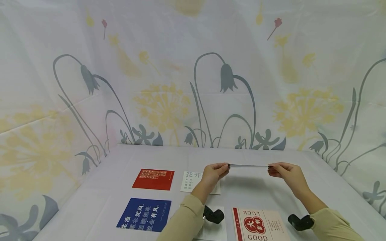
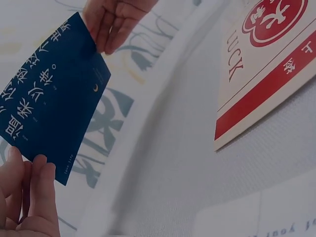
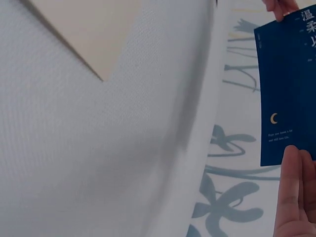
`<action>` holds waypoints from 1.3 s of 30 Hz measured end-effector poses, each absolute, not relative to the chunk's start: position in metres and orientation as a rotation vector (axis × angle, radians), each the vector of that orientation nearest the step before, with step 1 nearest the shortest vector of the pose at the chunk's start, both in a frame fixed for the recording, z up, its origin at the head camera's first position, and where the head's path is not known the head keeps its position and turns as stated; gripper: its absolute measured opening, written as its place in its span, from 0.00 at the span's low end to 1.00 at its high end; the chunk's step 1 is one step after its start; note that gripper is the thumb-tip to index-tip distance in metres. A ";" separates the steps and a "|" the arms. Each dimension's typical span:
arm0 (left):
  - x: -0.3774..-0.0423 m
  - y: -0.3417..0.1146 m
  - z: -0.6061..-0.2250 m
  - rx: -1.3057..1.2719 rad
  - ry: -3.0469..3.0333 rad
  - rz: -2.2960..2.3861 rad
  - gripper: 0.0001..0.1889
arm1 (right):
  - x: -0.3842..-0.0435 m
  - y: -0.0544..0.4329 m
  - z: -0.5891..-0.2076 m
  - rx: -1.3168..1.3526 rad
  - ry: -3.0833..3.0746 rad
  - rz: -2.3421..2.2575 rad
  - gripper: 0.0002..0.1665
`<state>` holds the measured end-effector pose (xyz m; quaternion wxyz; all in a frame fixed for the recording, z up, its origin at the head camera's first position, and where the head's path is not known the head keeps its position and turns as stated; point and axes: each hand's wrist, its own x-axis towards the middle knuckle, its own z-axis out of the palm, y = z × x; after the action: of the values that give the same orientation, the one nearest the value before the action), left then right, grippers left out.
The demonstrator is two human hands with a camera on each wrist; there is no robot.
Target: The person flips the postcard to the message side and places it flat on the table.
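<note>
Above the white table, a dark blue postcard (image 2: pixel 64 98) with white characters and a small yellow moon is held by both hands. From the head view the postcard (image 1: pixel 248 165) appears almost edge-on, as a thin strip. My left hand (image 1: pixel 213 175) pinches one end between thumb and fingers. At the opposite end, my right hand (image 1: pixel 287 175) pinches it the same way. Below the left hand lies a white card with grey characters (image 1: pixel 188 182), partly covered by that hand. The cream and red "GOOD LUCK" card (image 1: pixel 260 224) lies nearer the front, between the forearms.
A red card (image 1: pixel 153 179) and a blue card with white writing (image 1: pixel 144 214) lie on the left side of the table (image 1: pixel 99 201). Another white card (image 1: pixel 215 231) is partly hidden beneath the left wrist. A flower-patterned curtain (image 1: pixel 169 67) stands behind and beside the table.
</note>
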<state>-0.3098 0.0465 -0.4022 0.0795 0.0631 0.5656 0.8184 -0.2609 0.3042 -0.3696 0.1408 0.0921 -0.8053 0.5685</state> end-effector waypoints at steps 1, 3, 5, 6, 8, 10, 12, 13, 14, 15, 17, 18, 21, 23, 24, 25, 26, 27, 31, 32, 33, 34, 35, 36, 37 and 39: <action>-0.310 0.046 -0.402 0.182 1.674 2.455 0.11 | -0.260 0.304 -0.369 0.253 -2.331 1.639 0.25; -0.310 0.047 -0.403 0.160 1.630 2.471 0.12 | -0.260 0.303 -0.368 0.236 -2.343 1.634 0.25; -0.312 0.047 -0.404 0.131 1.583 2.485 0.12 | -0.260 0.304 -0.369 0.229 -2.351 1.630 0.25; -0.312 0.047 -0.405 0.115 1.558 2.490 0.12 | -0.260 0.305 -0.369 0.230 -2.357 1.627 0.26; -0.313 0.047 -0.405 0.094 1.503 2.505 0.12 | -0.259 0.306 -0.370 0.236 -2.360 1.632 0.25; -0.313 0.048 -0.404 0.076 1.459 2.514 0.12 | -0.259 0.306 -0.371 0.240 -2.356 1.646 0.25; -0.313 0.048 -0.403 0.064 1.432 2.518 0.13 | -0.259 0.306 -0.371 0.242 -2.351 1.659 0.24; -0.312 0.048 -0.403 0.055 1.421 2.519 0.13 | -0.258 0.306 -0.371 0.241 -2.351 1.664 0.24; -0.312 0.047 -0.403 0.051 1.417 2.517 0.13 | -0.258 0.306 -0.371 0.240 -2.351 1.666 0.25; -0.312 0.047 -0.403 0.043 1.415 2.513 0.13 | -0.258 0.307 -0.371 0.240 -2.352 1.665 0.25; -0.312 0.047 -0.403 0.026 1.415 2.503 0.12 | -0.258 0.307 -0.372 0.238 -2.352 1.671 0.25; -0.312 0.047 -0.403 0.018 1.411 2.500 0.12 | -0.258 0.307 -0.372 0.238 -2.353 1.675 0.25; -0.311 0.047 -0.403 -0.001 1.413 2.491 0.12 | -0.258 0.308 -0.374 0.235 -2.347 1.688 0.25; -0.311 0.048 -0.404 -0.002 1.419 2.487 0.12 | -0.259 0.308 -0.375 0.224 -2.353 1.677 0.26; -0.311 0.048 -0.404 -0.002 1.423 2.486 0.12 | -0.260 0.309 -0.376 0.215 -2.361 1.663 0.26; -0.311 0.048 -0.404 -0.002 1.429 2.483 0.12 | -0.261 0.310 -0.377 0.199 -2.368 1.649 0.25; -0.311 0.049 -0.404 -0.009 1.430 2.482 0.12 | -0.264 0.312 -0.380 0.185 -2.381 1.634 0.25; -0.312 0.049 -0.404 -0.009 1.432 2.480 0.12 | -0.266 0.315 -0.384 0.160 -2.390 1.622 0.25; -0.311 0.049 -0.404 -0.010 1.454 2.473 0.12 | -0.279 0.327 -0.399 0.133 -2.390 1.629 0.21; -0.310 0.049 -0.404 -0.010 1.464 2.470 0.12 | -0.282 0.330 -0.403 0.142 -2.390 1.631 0.21; -0.310 0.049 -0.404 -0.005 1.476 2.464 0.11 | -0.285 0.332 -0.406 0.151 -2.383 1.634 0.21; -0.310 0.049 -0.405 -0.006 1.488 2.459 0.11 | -0.288 0.334 -0.410 0.159 -2.376 1.637 0.21; -0.310 0.049 -0.405 -0.004 1.501 2.452 0.11 | -0.292 0.337 -0.415 0.146 -2.371 1.639 0.22; -0.310 0.049 -0.406 -0.005 1.515 2.444 0.11 | -0.295 0.340 -0.418 0.145 -2.370 1.633 0.23; -0.309 0.050 -0.406 -0.004 1.528 2.437 0.11 | -0.298 0.342 -0.421 0.129 -2.384 1.613 0.25; -0.310 0.050 -0.407 -0.007 1.542 2.430 0.11 | -0.304 0.345 -0.430 0.091 -2.386 1.579 0.28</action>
<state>-0.3097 0.0498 -0.4072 0.1316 -0.0023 0.5310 0.8371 -0.3040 0.3455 -0.4301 0.1390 0.0316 -0.8254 0.5463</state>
